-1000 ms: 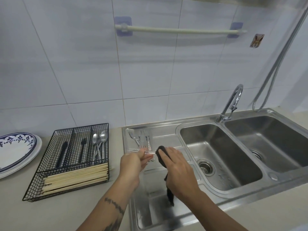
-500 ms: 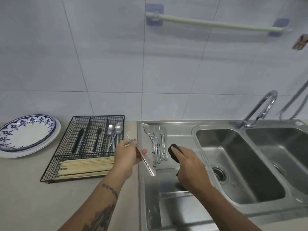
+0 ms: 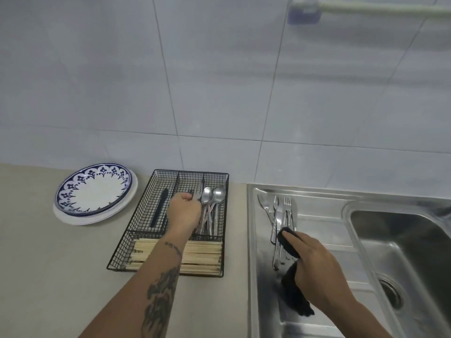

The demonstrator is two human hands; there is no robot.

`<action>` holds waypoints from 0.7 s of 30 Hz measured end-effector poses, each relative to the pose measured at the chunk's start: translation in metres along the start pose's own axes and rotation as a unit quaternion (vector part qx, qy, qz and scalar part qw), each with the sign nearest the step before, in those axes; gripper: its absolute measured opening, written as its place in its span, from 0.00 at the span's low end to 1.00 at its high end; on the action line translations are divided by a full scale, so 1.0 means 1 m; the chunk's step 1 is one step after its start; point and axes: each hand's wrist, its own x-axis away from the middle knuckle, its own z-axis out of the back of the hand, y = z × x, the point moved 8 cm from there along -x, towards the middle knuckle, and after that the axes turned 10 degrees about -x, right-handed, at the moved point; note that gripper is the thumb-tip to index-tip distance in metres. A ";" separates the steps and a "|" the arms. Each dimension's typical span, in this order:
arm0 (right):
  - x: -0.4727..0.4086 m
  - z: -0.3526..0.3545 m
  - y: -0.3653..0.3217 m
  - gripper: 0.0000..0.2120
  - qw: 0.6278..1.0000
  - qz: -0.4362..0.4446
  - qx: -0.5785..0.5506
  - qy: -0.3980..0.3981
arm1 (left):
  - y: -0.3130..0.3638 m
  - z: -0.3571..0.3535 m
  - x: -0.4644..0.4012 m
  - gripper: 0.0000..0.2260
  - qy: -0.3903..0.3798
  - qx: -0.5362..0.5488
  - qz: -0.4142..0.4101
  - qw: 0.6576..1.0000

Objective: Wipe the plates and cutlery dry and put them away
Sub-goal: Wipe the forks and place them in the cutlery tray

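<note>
Head view, cutlery put-away stage. My left hand is over the middle compartment of the black wire cutlery basket, fingers curled downward. What they enclose is hidden beneath the hand, so I cannot tell whether a piece is in my grasp or already released. My right hand is wrapped round a black cloth, whose free end hangs toward 6 o'clock, and rests over the handles of the cutlery on the drainboard.

Done, by my reading: two spoons lie in the basket's compartment at 3 o'clock of my left hand, bowls toward the wall; a dark-handled utensil lies in the compartment at 9 o'clock; chopsticks fill the long front compartment at 6 o'clock. The stacked plates, a blue-patterned one on top of plain white ones, sit on the counter at 9 o'clock of the basket, apparently dried and set aside.

Left to do: a cluster of forks and knives lies on the steel drainboard at 3 o'clock of the basket, beside the sink basin. These look unwiped; each calls for drying with the cloth and transfer into the basket. I judge the task past halfway, with several pieces outstanding.
</note>
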 end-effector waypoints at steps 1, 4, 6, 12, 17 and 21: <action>-0.002 -0.002 0.002 0.33 1.000 -0.003 0.000 -0.003 | 0.000 0.004 -0.008 0.10 0.007 -0.021 -0.006 1.000; -0.006 -0.006 0.012 0.33 1.000 -0.007 -0.003 -0.007 | -0.005 0.005 -0.030 0.14 -0.005 -0.083 -0.026 0.996; -0.008 -0.005 0.020 0.32 1.000 -0.012 -0.003 -0.012 | -0.011 -0.002 -0.036 0.16 -0.035 -0.129 -0.030 0.991; -0.006 0.000 0.037 0.31 1.000 -0.014 -0.014 -0.008 | -0.012 -0.010 -0.033 0.20 -0.026 -0.202 -0.060 0.977; -0.008 0.000 0.049 0.30 0.999 -0.025 -0.042 0.000 | 0.026 -0.032 -0.002 0.14 0.048 -0.208 -0.197 0.957; -0.007 -0.001 0.056 0.32 0.997 -0.037 -0.062 0.008 | 0.043 -0.112 0.021 0.09 -0.068 -0.221 -0.266 0.936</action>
